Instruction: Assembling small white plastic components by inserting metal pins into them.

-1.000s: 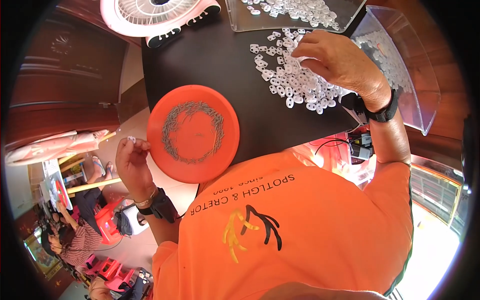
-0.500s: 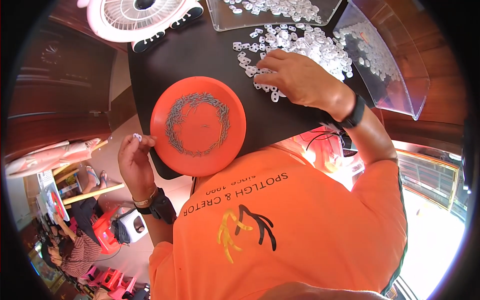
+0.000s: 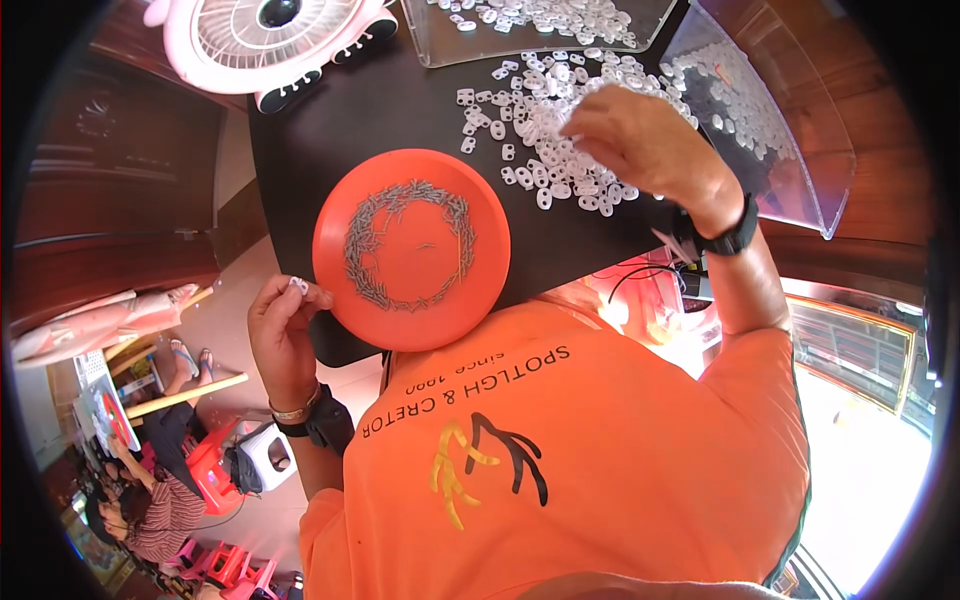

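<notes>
Between thumb and fingers of my left hand [image 3: 285, 325] is a small white two-holed plastic piece [image 3: 298, 286]. That hand is beside the left rim of a round orange-red dish [image 3: 415, 328], its fingertips close to the edge. Many small grey screws [image 3: 368, 285] lie in a ring in the dish, with a few at its middle. My right hand [image 3: 655, 145] is over a loose pile of matching white two-holed pieces [image 3: 545, 165]. Its fingers are bent and slightly blurred, with the thumb apart; nothing can be made out in them.
Behind the pile, a clear tray [image 3: 440, 45] holds more white pieces. Another clear tray [image 3: 815, 165] with pieces stands at the right. A pink-and-white fan [image 3: 285, 50] is at the back left of the black table [image 3: 300, 140]. Someone in a striped top [image 3: 165, 515] sits at lower left.
My right hand has moved right across the pile, and some white pieces have shifted or spread toward the near side. My left hand still holds its piece; it and the dish appear slightly further right.
</notes>
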The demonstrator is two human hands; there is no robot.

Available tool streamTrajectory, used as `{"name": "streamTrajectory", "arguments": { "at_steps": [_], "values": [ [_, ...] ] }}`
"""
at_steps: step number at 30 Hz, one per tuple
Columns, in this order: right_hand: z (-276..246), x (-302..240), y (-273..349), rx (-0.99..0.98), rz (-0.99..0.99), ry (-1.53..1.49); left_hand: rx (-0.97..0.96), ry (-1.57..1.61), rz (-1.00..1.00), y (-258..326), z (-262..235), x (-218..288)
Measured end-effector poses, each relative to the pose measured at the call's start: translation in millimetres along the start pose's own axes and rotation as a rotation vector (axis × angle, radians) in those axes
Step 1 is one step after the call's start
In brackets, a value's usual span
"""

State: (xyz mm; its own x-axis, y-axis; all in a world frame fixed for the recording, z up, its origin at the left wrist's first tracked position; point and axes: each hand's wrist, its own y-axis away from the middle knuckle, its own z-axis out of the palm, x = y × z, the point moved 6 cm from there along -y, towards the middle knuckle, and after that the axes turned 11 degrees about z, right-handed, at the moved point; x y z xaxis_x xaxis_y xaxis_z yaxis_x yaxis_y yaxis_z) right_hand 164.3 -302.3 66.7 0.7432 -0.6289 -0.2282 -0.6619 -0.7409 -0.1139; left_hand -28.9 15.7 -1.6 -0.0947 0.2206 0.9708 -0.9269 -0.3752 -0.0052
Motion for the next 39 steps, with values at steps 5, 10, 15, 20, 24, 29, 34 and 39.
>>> {"name": "streamTrajectory", "arguments": {
  "at_steps": [5,10,15,20,24,29,34,39],
  "values": [
    [8,-24,28,-0.275,0.051,-0.124,0.022,-0.003,-0.001,-7,1,-1],
    [33,-46,51,-0.302,-0.082,-0.276,0.010,0.027,-0.003,-16,6,-2],
    [42,-61,44,-0.253,-0.114,-0.461,0.001,0.047,-0.003,-26,14,-2],
    [46,-54,36,-0.158,-0.073,-0.501,0.015,0.053,0.018,-33,20,-3],
    [43,-52,42,-0.158,-0.020,-0.456,0.020,0.071,0.008,-38,20,-3],
    [39,-71,46,-0.141,-0.136,-0.563,0.031,0.059,0.014,-42,24,-3],
    [42,-68,39,-0.055,-0.035,-0.388,0.016,0.078,0.021,-48,33,-5],
    [49,-58,28,0.029,0.024,-0.286,0.010,0.087,0.050,-65,40,-9]
  ]
}}
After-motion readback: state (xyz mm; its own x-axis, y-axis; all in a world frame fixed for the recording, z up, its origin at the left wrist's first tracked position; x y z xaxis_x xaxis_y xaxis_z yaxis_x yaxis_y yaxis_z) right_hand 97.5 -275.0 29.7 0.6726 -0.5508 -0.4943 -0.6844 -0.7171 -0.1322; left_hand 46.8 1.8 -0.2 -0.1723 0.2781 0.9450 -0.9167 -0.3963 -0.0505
